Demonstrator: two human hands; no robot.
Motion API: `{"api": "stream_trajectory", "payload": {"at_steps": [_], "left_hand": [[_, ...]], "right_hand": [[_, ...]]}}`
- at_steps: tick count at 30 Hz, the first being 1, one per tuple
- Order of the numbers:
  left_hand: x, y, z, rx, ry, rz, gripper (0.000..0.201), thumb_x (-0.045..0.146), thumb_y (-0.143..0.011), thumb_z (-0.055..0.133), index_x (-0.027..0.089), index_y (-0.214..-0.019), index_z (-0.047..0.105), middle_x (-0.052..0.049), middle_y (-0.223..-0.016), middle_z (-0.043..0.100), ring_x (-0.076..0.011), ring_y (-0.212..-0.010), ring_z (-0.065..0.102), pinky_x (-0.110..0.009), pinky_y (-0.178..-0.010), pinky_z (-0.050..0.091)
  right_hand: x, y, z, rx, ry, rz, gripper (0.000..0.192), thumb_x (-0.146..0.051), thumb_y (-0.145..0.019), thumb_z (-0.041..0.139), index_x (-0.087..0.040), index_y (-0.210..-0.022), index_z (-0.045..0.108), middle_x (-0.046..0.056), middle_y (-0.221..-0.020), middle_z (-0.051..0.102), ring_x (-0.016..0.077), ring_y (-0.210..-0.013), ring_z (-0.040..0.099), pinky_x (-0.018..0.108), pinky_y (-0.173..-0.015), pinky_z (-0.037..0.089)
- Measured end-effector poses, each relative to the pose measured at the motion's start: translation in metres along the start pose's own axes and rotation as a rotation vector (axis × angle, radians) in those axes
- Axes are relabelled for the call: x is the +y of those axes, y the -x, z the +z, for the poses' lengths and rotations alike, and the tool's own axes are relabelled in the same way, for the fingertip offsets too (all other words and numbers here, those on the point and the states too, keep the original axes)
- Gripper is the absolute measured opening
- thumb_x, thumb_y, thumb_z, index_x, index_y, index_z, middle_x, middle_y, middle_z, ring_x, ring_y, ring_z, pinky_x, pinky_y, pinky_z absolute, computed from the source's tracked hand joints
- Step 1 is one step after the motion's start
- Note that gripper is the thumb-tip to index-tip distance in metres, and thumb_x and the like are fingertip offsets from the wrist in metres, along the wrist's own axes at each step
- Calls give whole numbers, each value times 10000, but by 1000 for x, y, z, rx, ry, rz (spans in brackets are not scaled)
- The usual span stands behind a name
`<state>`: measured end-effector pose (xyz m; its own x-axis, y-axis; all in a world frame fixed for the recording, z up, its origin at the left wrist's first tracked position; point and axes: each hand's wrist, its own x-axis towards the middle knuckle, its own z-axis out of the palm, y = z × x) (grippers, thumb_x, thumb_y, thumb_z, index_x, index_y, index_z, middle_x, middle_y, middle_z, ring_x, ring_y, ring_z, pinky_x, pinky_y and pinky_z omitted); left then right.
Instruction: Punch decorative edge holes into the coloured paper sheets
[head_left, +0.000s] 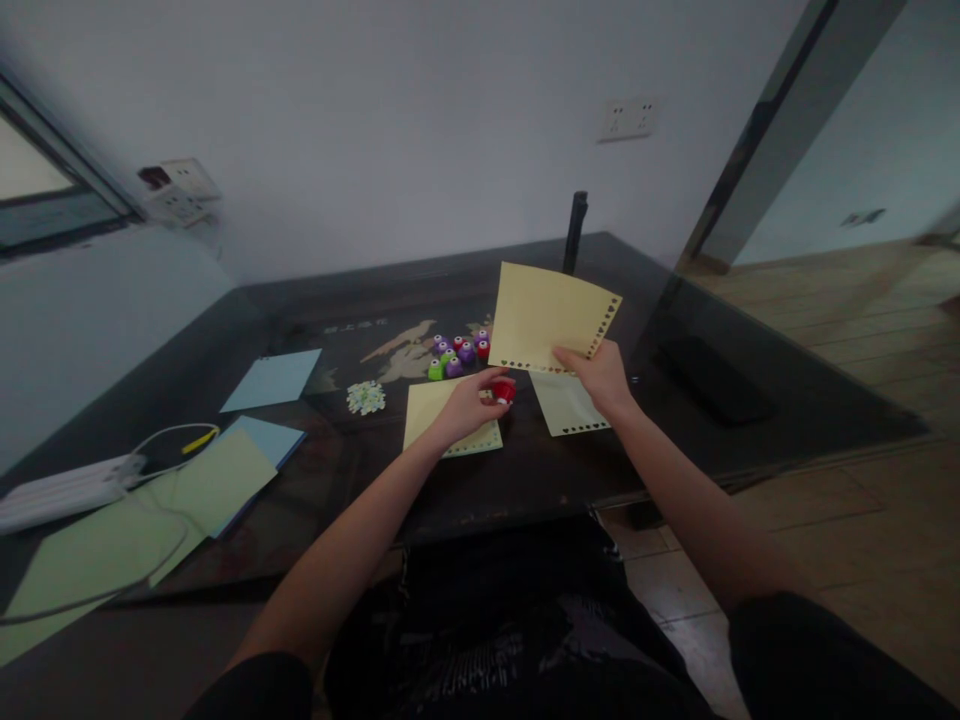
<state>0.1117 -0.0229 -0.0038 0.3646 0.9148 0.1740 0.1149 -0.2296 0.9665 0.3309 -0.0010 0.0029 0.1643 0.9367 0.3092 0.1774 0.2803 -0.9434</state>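
My right hand (602, 378) pinches the lower edge of a yellow sheet of paper (551, 315), held up above the table. Small punched shapes run along the sheet's bottom and right edges. In my left hand (471, 405) is a small red craft punch (503, 392), gripped between thumb and fingers. Beneath that hand lies a yellow paper stack (429, 408) with punched holes along its near edge. Below the raised sheet, a pale punched sheet (566, 402) rests partly hidden. Behind my left hand several purple, green and red craft punches (466, 352) stand in a cluster.
A little heap of paper cutouts (366, 397) lies left of the stack. Farther left are a blue sheet (274, 380), green paper (112, 545) and a white power strip (67, 492) with cables. A dark flat object (712, 380) sits at right; a black post (575, 232) rises behind.
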Motion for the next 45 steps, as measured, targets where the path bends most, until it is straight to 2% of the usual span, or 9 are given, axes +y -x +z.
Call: {"api": "stream_trajectory", "payload": {"at_steps": [5,15,20,27,32,37,41,45], "left_hand": [[1,1,-2,-13,-103,3,539,95,-638,672,167,-1166,589,-126,-1040,678,-203,-896,639,-340,-729,528],[5,1,-5,5,-171,38,316,125,-688,635,175,-1000,652,-92,-1024,667,-187,-905,620,-356,-775,517],[6,1,-5,46,-164,-4,327,165,-717,648,164,-1044,637,-117,-1102,640,-199,-952,607,-375,-812,514],[5,-2,-9,95,-133,-33,337,251,-766,645,171,-1091,603,-102,-1039,641,-187,-883,629,-362,-803,506],[11,-1,-8,159,-4,-64,407,313,-780,639,204,-1162,549,-76,-1032,616,-155,-757,654,-307,-712,515],[16,2,-4,73,186,-136,307,390,-816,599,197,-1056,602,-78,-1049,632,-166,-846,648,-271,-704,513],[20,-9,-1,22,132,-129,345,285,-782,651,179,-1102,579,-82,-1051,644,-133,-782,638,-246,-677,492],[21,-40,4,10,-21,-45,333,186,-789,613,153,-1112,538,-74,-966,671,-116,-690,624,-257,-654,488]], "right_hand": [[2,0,-1,-3,-35,-17,346,-313,-676,715,-130,-968,682,131,-1019,706,281,-931,667,421,-859,530],[-1,0,0,-16,-22,-5,365,-322,-674,712,-133,-985,684,124,-1034,704,281,-942,662,425,-867,528],[-2,0,-1,-23,-38,-10,364,-317,-675,710,-129,-986,685,135,-1053,698,291,-972,655,428,-883,520],[-1,-3,-4,-31,-194,37,395,-360,-702,658,-137,-1028,657,123,-1129,673,286,-1017,642,430,-870,529],[-14,-6,-21,52,-296,62,367,-362,-689,674,-158,-994,659,118,-1090,690,296,-938,672,437,-794,562],[-17,-6,-47,168,-320,5,329,-339,-662,712,-164,-938,677,103,-1057,703,285,-942,669,421,-802,560],[-3,-1,-65,202,-349,41,328,-298,-622,747,-145,-908,692,97,-1023,713,270,-931,670,402,-811,553],[13,6,-79,239,-310,94,347,-292,-587,767,-143,-894,699,96,-988,722,265,-868,682,414,-793,554]]}}
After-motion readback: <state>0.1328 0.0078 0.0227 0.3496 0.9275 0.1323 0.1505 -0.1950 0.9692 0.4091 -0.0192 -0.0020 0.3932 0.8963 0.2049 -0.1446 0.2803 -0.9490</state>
